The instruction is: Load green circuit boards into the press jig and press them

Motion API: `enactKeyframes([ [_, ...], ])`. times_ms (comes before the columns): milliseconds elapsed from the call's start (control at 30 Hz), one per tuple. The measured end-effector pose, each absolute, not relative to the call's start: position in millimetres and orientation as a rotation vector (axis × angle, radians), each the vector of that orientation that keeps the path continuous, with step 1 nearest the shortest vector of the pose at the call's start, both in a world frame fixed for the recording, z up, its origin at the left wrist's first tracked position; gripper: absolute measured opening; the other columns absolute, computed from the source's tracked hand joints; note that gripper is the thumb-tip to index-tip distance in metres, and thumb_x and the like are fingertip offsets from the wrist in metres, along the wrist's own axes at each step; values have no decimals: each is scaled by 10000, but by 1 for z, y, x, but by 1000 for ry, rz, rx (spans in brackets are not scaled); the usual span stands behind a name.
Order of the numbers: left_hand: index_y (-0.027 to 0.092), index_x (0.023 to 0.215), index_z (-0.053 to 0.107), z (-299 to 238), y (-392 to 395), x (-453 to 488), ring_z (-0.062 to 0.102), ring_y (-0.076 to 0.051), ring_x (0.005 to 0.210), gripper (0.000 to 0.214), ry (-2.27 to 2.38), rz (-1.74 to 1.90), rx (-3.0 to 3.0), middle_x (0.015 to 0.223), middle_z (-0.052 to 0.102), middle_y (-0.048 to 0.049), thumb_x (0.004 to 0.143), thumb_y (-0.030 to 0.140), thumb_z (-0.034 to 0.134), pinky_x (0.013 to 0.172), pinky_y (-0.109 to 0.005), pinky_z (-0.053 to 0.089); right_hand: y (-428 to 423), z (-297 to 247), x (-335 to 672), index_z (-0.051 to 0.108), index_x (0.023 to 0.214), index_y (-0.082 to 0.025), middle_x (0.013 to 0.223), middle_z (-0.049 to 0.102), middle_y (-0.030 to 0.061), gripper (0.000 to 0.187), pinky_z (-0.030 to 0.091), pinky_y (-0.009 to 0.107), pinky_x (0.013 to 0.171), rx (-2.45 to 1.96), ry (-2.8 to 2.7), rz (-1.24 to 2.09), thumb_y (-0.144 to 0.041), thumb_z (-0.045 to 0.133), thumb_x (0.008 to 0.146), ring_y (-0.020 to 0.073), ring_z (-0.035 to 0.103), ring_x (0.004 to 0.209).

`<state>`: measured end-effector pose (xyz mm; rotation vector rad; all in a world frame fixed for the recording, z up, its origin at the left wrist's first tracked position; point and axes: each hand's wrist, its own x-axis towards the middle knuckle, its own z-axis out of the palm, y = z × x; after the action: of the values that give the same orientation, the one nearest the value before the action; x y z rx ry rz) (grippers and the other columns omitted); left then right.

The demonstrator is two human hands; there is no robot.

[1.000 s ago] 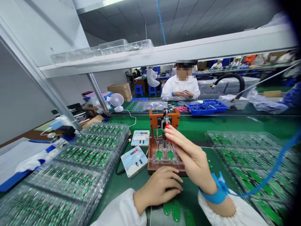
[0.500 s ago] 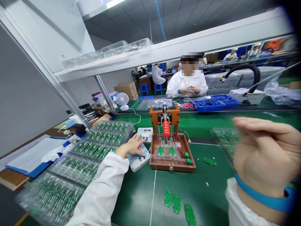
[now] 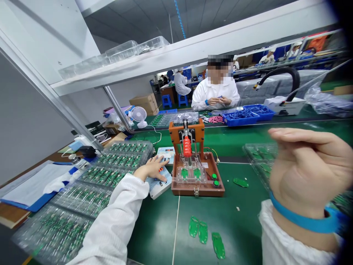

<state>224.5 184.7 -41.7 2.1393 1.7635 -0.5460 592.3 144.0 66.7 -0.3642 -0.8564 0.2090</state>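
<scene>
My left hand (image 3: 152, 168) lies flat with fingers spread on a small white meter box with a red display (image 3: 157, 183), left of the brown test fixture (image 3: 196, 173). The fixture has a red-handled lever (image 3: 187, 146) standing up and two green boards (image 3: 190, 173) under a clear plate. My right hand (image 3: 306, 165) is raised close to the camera at the right, wearing a blue wrist strap (image 3: 302, 219); its fingers are held together and curled sideways, and nothing shows in them. Three green boards (image 3: 204, 232) lie on the green mat near me.
Clear trays of green boards (image 3: 91, 187) are stacked at the left, more trays (image 3: 261, 158) at the right. A lone green board (image 3: 240, 182) lies right of the fixture. Across the bench a person in white (image 3: 216, 94) works by blue bins (image 3: 242, 117). A small fan (image 3: 138, 116) stands behind.
My right hand left the red lever and rose to the right near the camera. My left hand moved from the mat in front of the fixture onto the meter box.
</scene>
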Motion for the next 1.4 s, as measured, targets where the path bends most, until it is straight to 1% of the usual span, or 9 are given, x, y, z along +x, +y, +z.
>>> enactKeyframes([
  [100,313,1646,213,-38,184,225,-24,-455,1574,1184,1788,-547,2136,1728,-4,-109,684,729,766,1224,-685,88,143,66,589,806,709,-254,683,745,3,334,560,366,682,-386,-886,193,8,601,673,188,708,680],
  [300,229,1658,170,-31,187,213,-19,-429,1580,1254,1768,-517,2124,1717,-35,-149,664,643,811,1257,-571,162,139,64,590,817,734,-249,701,755,6,326,560,353,682,-420,-938,188,4,614,709,191,719,710],
  [433,248,1652,190,-32,187,213,23,-452,1575,1312,1753,-558,2093,1718,7,-155,594,674,839,1244,-605,181,141,62,590,818,733,-264,697,755,0,303,550,355,677,-463,-944,168,-24,632,728,190,715,697],
  [667,294,1651,177,-31,184,214,17,-471,1570,1347,1800,-628,2082,1723,6,-149,561,766,812,1220,-694,99,138,61,588,804,726,-269,705,748,-4,267,567,376,679,-489,-1006,184,-62,639,760,206,726,725],
  [867,290,1659,146,-26,182,214,-10,-452,1576,1368,1790,-655,2060,1725,-21,-131,562,785,796,1242,-646,113,137,59,588,793,718,-257,715,752,0,248,572,377,692,-521,-1029,182,-74,637,778,207,729,732],
  [1000,240,1660,158,-23,182,219,-20,-451,1575,1422,1796,-686,2050,1723,-21,-149,523,764,833,1263,-583,135,138,58,588,795,719,-270,721,754,-4,254,563,386,680,-544,-1035,174,-87,628,775,213,726,726],
  [1100,244,1653,192,-22,183,225,-12,-465,1571,1435,1800,-689,2051,1724,5,-153,488,737,870,1258,-599,137,139,57,588,795,724,-263,727,755,-1,263,563,381,688,-545,-1047,176,-74,622,783,211,727,733],
  [1267,276,1622,273,-20,185,235,-1,-480,1568,1343,1833,-737,2053,1723,66,-155,501,666,902,1222,-696,40,137,55,588,788,748,-248,750,754,-4,274,577,351,730,-522,-1110,192,-46,615,816,196,735,775],
  [1400,238,1576,341,0,167,245,56,-455,1573,1186,1947,-656,2038,1718,83,-191,563,418,931,1223,-683,36,132,53,591,767,777,-244,832,765,-17,278,586,301,780,-603,-1236,209,-58,582,871,171,739,866],
])
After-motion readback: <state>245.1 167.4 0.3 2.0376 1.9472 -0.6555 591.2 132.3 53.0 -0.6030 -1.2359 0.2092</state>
